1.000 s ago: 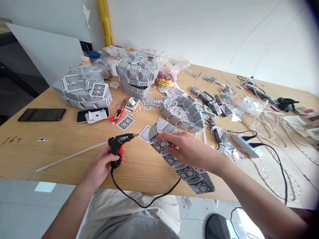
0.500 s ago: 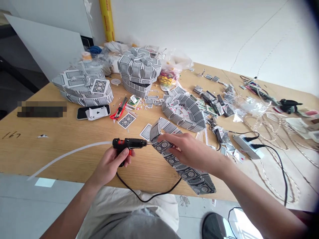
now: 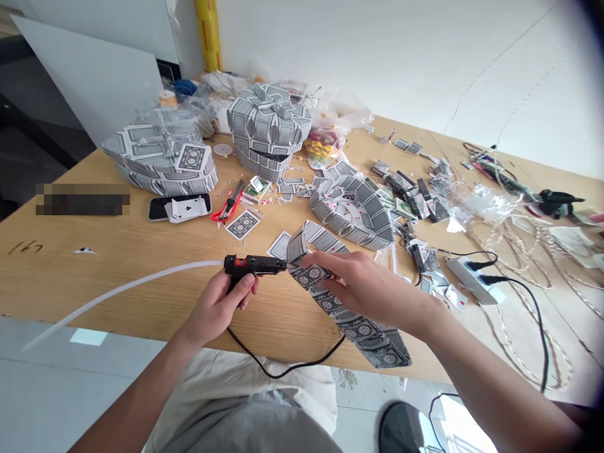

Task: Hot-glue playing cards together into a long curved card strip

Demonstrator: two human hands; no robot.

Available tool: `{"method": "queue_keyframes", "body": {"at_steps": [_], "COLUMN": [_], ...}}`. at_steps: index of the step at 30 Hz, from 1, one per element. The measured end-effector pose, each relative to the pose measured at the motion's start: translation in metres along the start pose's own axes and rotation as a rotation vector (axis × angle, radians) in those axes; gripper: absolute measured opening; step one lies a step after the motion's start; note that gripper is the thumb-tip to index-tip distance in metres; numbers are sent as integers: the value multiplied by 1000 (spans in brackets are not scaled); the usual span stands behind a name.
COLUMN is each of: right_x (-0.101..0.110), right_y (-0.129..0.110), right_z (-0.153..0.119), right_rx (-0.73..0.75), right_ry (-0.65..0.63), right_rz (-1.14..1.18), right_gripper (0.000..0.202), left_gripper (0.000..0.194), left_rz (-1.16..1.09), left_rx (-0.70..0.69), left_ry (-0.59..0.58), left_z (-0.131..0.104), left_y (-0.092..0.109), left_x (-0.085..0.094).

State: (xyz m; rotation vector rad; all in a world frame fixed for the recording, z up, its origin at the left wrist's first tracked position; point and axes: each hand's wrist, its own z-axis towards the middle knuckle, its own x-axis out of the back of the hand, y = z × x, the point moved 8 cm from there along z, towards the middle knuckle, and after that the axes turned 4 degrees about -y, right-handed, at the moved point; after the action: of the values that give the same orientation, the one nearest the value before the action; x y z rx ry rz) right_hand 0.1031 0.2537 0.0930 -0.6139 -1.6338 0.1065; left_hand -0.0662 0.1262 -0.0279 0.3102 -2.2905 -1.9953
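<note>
My left hand (image 3: 225, 302) is wrapped round the grip of a black glue gun (image 3: 255, 265), and a long white glue stick (image 3: 127, 286) trails from its rear. The gun's nozzle points right, at the near-left part of a looped strip of folded playing cards (image 3: 330, 299). Around that strip's upper edge, my right hand (image 3: 352, 277) pinches the cards close to the nozzle. Behind it lies a pointed oval ring of folded cards (image 3: 352, 214) with loose cards inside.
Two larger card-built shapes (image 3: 268, 129) stand at the back left. A red cutter (image 3: 229, 201), a phone (image 3: 158, 209), loose cards and scraps lie on the table (image 3: 117, 251). To the right are a power strip (image 3: 474, 280), cords (image 3: 514, 251) and plastic wrap.
The glue gun and my left hand have shifted slightly right and up, its nozzle now closer against the card strip. My right hand keeps its hold.
</note>
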Motion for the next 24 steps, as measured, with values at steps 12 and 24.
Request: {"method": "queue_keyframes", "body": {"at_steps": [12,24], "right_x": [0,0], "right_y": [-2,-2], "right_z": [-1,-2], "right_rx": [14,11], "right_ry": [-7,-8], "right_rz": [-7,-16], "right_gripper": [48,48], "left_gripper": [52,52], "left_rz": [25,41], "left_rx": [13,26], "left_ry": [6,15], "left_z": [0,-2], "left_y": [6,5], "left_x": [-2,5]}}
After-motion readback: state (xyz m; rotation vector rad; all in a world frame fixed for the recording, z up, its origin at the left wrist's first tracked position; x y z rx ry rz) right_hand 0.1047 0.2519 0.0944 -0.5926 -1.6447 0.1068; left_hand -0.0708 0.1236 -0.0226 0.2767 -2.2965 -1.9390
